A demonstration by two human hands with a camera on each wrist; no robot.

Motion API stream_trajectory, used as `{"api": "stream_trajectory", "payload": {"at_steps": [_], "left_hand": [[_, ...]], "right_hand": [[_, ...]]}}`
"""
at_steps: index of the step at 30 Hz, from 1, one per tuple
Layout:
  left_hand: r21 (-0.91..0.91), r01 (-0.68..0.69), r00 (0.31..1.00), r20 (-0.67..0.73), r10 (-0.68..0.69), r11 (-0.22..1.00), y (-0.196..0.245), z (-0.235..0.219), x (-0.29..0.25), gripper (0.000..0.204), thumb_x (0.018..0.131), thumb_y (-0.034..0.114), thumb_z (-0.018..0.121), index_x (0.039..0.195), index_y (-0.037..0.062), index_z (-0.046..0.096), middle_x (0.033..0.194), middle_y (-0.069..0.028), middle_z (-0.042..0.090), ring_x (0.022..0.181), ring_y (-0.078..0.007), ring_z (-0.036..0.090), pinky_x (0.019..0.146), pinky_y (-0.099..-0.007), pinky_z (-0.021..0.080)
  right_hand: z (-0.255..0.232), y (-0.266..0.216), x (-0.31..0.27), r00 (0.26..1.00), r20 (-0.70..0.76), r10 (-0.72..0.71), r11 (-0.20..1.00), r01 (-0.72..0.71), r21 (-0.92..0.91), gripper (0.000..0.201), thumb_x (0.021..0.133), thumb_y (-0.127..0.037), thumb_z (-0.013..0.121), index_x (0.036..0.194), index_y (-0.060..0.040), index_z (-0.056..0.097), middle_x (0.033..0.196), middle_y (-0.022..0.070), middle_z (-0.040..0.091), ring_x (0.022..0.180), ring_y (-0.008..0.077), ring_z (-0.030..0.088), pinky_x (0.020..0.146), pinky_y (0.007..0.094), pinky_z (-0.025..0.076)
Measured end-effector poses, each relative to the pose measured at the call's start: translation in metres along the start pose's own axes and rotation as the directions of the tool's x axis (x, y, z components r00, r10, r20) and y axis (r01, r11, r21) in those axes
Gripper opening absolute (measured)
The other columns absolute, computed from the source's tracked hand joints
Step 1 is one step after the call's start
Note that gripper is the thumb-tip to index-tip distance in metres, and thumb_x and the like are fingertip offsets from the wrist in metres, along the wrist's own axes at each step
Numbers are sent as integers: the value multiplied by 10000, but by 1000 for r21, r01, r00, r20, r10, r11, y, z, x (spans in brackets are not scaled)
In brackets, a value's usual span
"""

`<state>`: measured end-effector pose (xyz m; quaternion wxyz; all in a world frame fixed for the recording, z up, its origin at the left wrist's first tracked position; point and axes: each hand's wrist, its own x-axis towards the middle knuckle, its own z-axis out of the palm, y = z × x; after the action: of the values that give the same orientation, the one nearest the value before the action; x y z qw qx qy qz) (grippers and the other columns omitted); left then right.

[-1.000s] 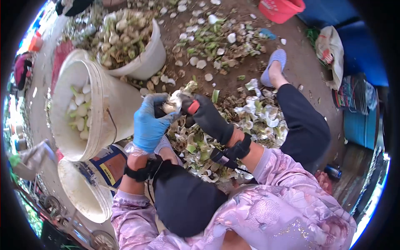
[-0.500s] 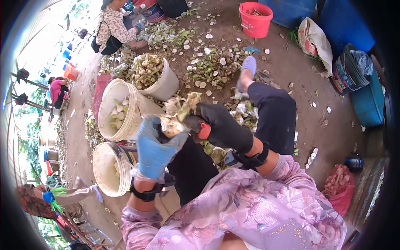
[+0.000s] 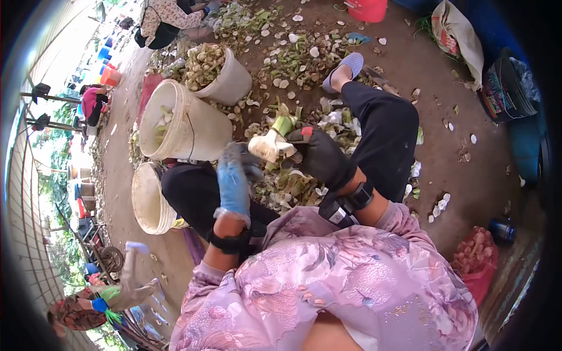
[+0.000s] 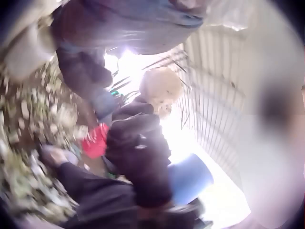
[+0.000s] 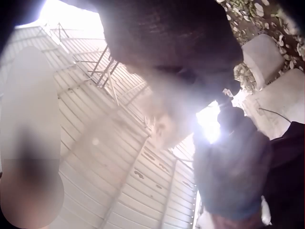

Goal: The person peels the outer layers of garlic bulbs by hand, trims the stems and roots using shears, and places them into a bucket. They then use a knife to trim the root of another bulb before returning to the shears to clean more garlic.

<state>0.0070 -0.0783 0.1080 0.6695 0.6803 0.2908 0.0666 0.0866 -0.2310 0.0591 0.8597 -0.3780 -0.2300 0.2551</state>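
Right hand (image 3: pixel 325 157) has the garlic (image 3: pixel 269 146) pinched mid-frame. Left hand (image 3: pixel 233 178) is just beside it, can't tell how open tbh.

Brown dirt ground (image 3: pixel 489 175): scattered peelings (image 3: pixel 297 57), pale buckets (image 3: pixel 213 131).

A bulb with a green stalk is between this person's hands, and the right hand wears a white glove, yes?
Not quite: in the head view, the right hand wears a black glove, not white. The bulb with a green stalk is between it and the left hand.
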Motion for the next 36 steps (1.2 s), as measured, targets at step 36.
{"api": "stream_trajectory", "payload": {"at_steps": [36], "left_hand": [[-555,49,996,-35,-82,830,-103,-91,57,285,913,264,445,1011,14,540,1005,-69,564,901,-149,532,802,-294,446]], "right_hand": [[-17,155,46,903,-106,415,126,-173,-977,178,681,-199,589,797,-65,587,698,139,599,665,339,590,599,425,458]]}}
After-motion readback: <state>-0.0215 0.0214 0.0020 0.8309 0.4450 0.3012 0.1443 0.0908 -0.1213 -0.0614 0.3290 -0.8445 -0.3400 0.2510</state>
